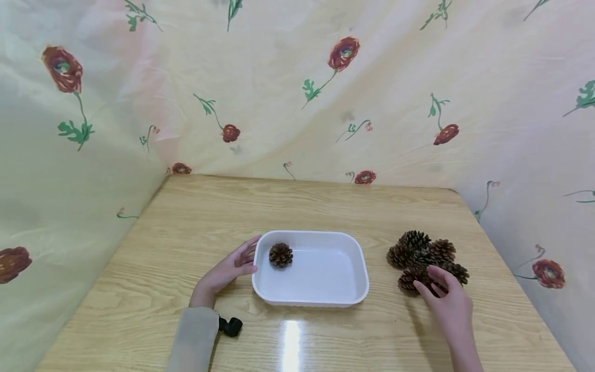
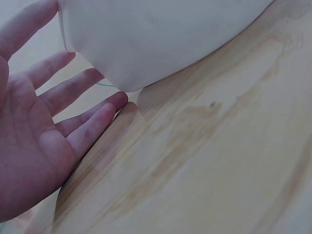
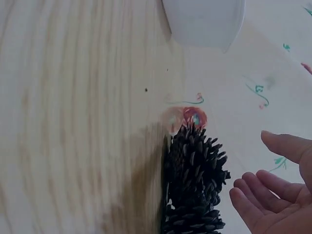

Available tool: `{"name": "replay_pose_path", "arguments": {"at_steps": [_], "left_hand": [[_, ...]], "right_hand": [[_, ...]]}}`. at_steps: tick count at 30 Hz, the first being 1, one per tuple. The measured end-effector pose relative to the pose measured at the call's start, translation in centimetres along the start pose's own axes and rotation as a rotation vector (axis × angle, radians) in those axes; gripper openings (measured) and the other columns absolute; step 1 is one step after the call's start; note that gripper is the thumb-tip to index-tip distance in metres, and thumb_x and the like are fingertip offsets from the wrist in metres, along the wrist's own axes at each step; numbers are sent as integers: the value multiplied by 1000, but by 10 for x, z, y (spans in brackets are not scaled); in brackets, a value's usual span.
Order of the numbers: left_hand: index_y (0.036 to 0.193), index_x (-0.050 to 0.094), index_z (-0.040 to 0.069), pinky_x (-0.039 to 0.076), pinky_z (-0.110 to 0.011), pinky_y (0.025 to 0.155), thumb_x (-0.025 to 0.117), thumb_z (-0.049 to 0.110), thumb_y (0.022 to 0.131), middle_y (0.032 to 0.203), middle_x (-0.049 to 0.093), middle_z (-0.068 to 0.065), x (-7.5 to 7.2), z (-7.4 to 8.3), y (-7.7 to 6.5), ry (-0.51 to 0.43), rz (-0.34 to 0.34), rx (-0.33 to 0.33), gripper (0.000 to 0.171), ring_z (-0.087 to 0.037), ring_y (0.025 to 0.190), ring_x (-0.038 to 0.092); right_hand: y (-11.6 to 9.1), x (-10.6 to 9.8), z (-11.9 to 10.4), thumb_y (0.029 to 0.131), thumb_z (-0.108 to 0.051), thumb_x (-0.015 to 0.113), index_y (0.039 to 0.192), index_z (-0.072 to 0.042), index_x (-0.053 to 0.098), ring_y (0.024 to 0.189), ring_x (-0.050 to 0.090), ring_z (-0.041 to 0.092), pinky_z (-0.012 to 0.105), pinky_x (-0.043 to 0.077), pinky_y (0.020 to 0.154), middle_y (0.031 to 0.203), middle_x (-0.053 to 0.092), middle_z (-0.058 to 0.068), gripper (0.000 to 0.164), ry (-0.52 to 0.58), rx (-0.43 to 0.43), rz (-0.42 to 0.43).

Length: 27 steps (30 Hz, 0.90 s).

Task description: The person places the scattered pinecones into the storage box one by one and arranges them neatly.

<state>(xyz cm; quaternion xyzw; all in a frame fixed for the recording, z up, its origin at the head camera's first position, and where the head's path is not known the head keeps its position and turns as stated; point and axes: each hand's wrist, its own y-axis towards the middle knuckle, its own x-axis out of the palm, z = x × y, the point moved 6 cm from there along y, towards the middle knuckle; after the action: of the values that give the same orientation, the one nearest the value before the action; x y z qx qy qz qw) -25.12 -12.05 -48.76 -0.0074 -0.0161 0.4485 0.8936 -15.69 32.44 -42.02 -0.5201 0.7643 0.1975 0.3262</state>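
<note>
A white plastic tub [image 1: 327, 274] stands on the table with one brown pine cone [image 1: 281, 255] in its left back part. My left hand [image 1: 228, 271] touches the tub's left side with spread, nearly straight fingers; the left wrist view shows its fingertips [image 2: 66, 58] at the outer wall. To the right of the tub lies a heap of several pine cones [image 1: 416, 253]. Over the heap's near side is my right hand [image 1: 448, 307], thumb and fingers apart. In the right wrist view that hand [image 3: 280, 187] holds nothing and is beside the cones [image 3: 195, 165].
The wooden table [image 1: 223, 201] carries the tub and cones. Cloth with a poppy print [image 1: 279, 103] hangs behind the table and along both sides. A black device [image 1: 231, 326] sits at my left wrist, by the grey sleeve [image 1: 192, 338].
</note>
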Motion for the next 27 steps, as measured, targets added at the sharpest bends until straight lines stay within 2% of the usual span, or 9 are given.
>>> {"name": "replay_pose_path", "arguments": {"at_steps": [2, 5, 8, 16, 21, 27], "left_hand": [[157, 12, 15, 37, -42, 113, 60, 7, 95, 161, 18, -19, 0, 0, 0, 0, 0, -3, 78, -43, 145, 24], [157, 12, 15, 37, -44, 113, 60, 7, 95, 161, 17, -19, 0, 0, 0, -3, -1, -4, 79, -43, 145, 24], [157, 13, 15, 34, -48, 114, 60, 7, 95, 161, 17, -18, 0, 0, 0, -9, 1, -3, 79, -43, 145, 24], [157, 14, 15, 32, -52, 115, 60, 6, 94, 161, 18, -18, -1, 0, 1, -12, 8, -4, 78, -44, 145, 24], [157, 14, 14, 32, -52, 115, 60, 6, 94, 161, 19, -19, -1, -1, 1, -14, 10, -5, 78, -44, 145, 24], [157, 15, 14, 31, -52, 115, 60, 5, 94, 161, 19, -18, -2, -2, 1, -9, 14, -4, 78, -45, 144, 25]], "right_hand": [[2, 1, 3, 91, -22, 68, 142, 2, 42, 127, 49, 40, 19, 50, 94, 142, 47, 26, 62, -23, 21, -24], [6, 3, 5, 91, -23, 67, 145, 3, 37, 130, 45, 45, 43, 43, 103, 146, 42, 28, 67, -61, 30, -67], [8, 7, 6, 91, -23, 68, 147, 4, 34, 131, 43, 47, 48, 43, 104, 148, 39, 29, 70, -84, 22, -96], [8, 15, 2, 90, -18, 69, 144, 4, 39, 128, 46, 47, 44, 44, 101, 146, 42, 29, 65, -88, -24, -94], [7, 18, -1, 90, -17, 69, 142, 2, 43, 123, 52, 44, 42, 50, 95, 142, 48, 27, 61, -99, -48, -60], [7, 17, 3, 90, -15, 68, 142, 1, 44, 124, 53, 42, 31, 51, 93, 141, 49, 26, 59, -46, 2, -47]]}}
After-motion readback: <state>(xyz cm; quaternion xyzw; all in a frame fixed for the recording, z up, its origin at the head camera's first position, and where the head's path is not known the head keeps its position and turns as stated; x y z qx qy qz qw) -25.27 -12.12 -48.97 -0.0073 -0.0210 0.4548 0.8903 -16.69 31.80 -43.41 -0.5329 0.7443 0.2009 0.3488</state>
